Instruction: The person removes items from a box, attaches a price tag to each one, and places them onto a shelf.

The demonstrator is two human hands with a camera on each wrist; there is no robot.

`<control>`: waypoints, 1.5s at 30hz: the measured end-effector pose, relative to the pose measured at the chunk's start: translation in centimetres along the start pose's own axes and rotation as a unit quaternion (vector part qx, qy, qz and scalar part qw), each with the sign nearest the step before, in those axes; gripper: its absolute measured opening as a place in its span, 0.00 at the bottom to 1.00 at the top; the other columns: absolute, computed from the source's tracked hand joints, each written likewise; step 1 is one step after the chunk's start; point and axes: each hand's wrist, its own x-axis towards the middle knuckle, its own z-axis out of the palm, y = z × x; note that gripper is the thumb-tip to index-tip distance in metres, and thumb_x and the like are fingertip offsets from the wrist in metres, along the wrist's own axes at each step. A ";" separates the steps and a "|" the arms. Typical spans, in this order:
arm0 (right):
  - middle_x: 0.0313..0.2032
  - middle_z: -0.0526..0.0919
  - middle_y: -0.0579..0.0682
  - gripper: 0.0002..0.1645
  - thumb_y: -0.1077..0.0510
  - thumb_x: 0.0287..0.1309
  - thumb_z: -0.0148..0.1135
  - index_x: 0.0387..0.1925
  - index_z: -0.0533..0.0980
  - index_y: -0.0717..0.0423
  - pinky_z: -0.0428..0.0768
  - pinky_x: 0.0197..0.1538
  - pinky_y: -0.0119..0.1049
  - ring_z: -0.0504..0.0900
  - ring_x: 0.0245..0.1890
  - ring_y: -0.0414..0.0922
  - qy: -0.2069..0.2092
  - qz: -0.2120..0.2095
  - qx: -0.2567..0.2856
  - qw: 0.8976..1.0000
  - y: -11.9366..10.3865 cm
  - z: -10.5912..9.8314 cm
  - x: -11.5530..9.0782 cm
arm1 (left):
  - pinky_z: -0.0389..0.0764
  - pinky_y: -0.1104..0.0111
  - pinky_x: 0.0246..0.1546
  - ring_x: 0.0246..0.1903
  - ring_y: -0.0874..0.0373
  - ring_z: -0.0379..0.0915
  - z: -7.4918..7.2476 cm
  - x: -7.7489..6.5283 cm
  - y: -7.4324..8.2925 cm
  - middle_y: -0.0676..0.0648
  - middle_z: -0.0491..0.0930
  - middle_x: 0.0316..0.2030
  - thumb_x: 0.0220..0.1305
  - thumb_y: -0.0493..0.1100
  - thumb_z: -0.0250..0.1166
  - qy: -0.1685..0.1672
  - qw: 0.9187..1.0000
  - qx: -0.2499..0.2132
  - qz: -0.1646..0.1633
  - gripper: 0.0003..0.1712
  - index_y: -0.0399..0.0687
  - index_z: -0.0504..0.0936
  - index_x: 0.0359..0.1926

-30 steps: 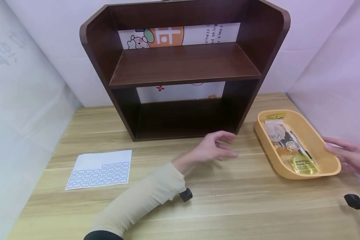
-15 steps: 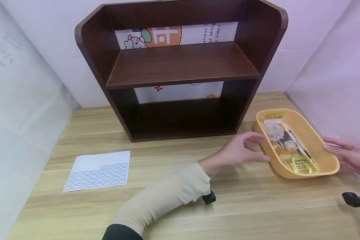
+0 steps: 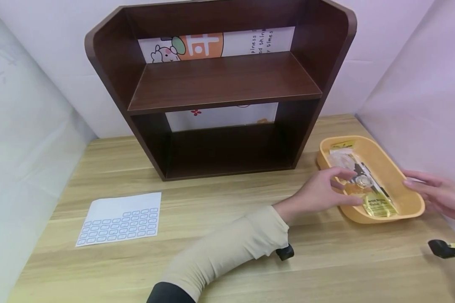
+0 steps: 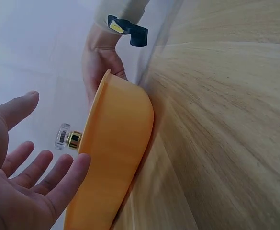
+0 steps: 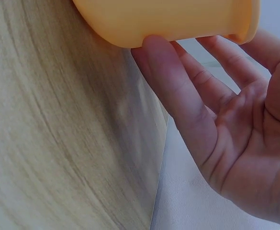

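An orange plastic tray (image 3: pixel 402 200) stands on the right side of the table. My left hand (image 3: pixel 318 191) reaches over its left rim, thumb and fingers spread with nothing between them. In the left wrist view the fingers lie beside the tray's wall (image 4: pixel 118 124), near a clear faceted stopper with a gold collar (image 4: pixel 65 137). With the thumb at the rim and fingers against the outside, my right hand (image 3: pixel 443 195) holds the tray's right end. Inside lie a clear round container (image 3: pixel 341 160), a clear-topped bottle (image 3: pixel 364 181) and a packet with a gold label (image 3: pixel 379 206).
A dark brown two-tier shelf (image 3: pixel 227 78) stands at the back of the wooden table (image 3: pixel 212 202). On the left lies a white sheet (image 3: pixel 121 219) printed with small blue boxes. White sheeting (image 3: pixel 405 101) borders the table on the right.
My left hand has moved right, from in front of the shelf to over the tray's left rim. The right hand has stayed at the tray's right end. The head view has shifted slightly.
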 end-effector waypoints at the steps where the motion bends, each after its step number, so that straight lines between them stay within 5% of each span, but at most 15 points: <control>1: 0.42 0.83 0.28 0.24 0.56 0.79 0.45 0.46 0.72 0.14 0.86 0.42 0.49 0.85 0.41 0.38 0.001 0.001 -0.001 1.000 -0.1 0.1 0.0 | 0.76 0.83 0.38 0.42 0.72 0.75 0.1 0.1 0.0 0.63 0.79 0.54 0.53 0.43 0.79 0.004 1.000 0.000 0.001 0.34 0.53 0.79 0.62; 9: 0.46 0.80 0.24 0.22 0.56 0.80 0.42 0.59 0.65 0.19 0.86 0.42 0.46 0.84 0.43 0.34 -0.004 -0.016 -0.045 0.999 -0.2 0.5 -0.3 | 0.73 0.85 0.38 0.44 0.75 0.74 1.3 1.4 0.2 0.67 0.78 0.53 0.52 0.46 0.80 0.030 0.999 0.040 -0.016 0.33 0.58 0.79 0.60; 17: 0.45 0.82 0.27 0.23 0.57 0.80 0.43 0.51 0.68 0.16 0.86 0.42 0.48 0.85 0.43 0.38 -0.003 -0.020 -0.029 0.999 -0.2 0.4 -0.5 | 0.69 0.87 0.38 0.40 0.77 0.72 2.3 2.9 0.5 0.69 0.79 0.49 0.54 0.51 0.79 0.042 0.990 0.129 -0.022 0.29 0.62 0.80 0.57; 25: 0.46 0.81 0.27 0.20 0.56 0.80 0.42 0.55 0.65 0.20 0.86 0.43 0.49 0.85 0.44 0.39 -0.002 -0.016 -0.038 0.999 -0.1 0.5 -0.5 | 0.66 0.87 0.44 0.47 0.79 0.71 2.8 3.8 -0.2 0.72 0.77 0.52 0.55 0.54 0.78 0.039 0.971 0.236 -0.021 0.28 0.68 0.80 0.58; 30: 0.47 0.78 0.23 0.34 0.55 0.81 0.41 0.79 0.44 0.38 0.86 0.44 0.45 0.83 0.45 0.34 -0.005 -0.020 -0.066 0.998 0.0 0.3 -0.5 | 0.67 0.86 0.44 0.47 0.80 0.70 3.1 4.2 -0.4 0.72 0.78 0.50 0.57 0.57 0.76 0.031 0.952 0.303 -0.007 0.29 0.71 0.79 0.59; 33: 0.47 0.78 0.22 0.38 0.55 0.81 0.40 0.80 0.36 0.50 0.85 0.44 0.44 0.82 0.45 0.32 -0.005 -0.021 -0.074 0.997 0.1 0.2 -0.5 | 0.68 0.84 0.39 0.44 0.79 0.71 3.3 4.3 -0.5 0.72 0.78 0.48 0.57 0.57 0.76 0.028 0.947 0.318 -0.010 0.28 0.73 0.78 0.58; 37: 0.47 0.78 0.23 0.31 0.55 0.80 0.41 0.78 0.48 0.35 0.85 0.44 0.44 0.83 0.45 0.35 -0.002 -0.023 -0.066 0.998 0.2 0.1 -0.7 | 0.68 0.81 0.30 0.38 0.78 0.70 3.6 4.6 -0.5 0.72 0.77 0.42 0.58 0.55 0.76 0.031 0.943 0.332 -0.018 0.25 0.75 0.78 0.56; 40: 0.47 0.79 0.24 0.28 0.55 0.80 0.41 0.75 0.53 0.33 0.85 0.45 0.44 0.84 0.45 0.36 -0.002 -0.028 -0.068 0.997 0.3 -0.1 -0.7 | 0.67 0.80 0.28 0.36 0.78 0.70 3.7 4.6 -0.4 0.72 0.76 0.40 0.58 0.54 0.76 0.037 0.940 0.338 -0.020 0.24 0.76 0.78 0.55; 45: 0.48 0.77 0.21 0.36 0.55 0.80 0.41 0.80 0.41 0.51 0.85 0.45 0.41 0.83 0.45 0.34 0.002 -0.034 -0.085 0.996 0.5 -0.1 -0.8 | 0.66 0.81 0.29 0.36 0.78 0.70 3.8 4.6 -0.5 0.71 0.77 0.39 0.57 0.53 0.76 0.042 0.942 0.333 -0.008 0.23 0.73 0.80 0.53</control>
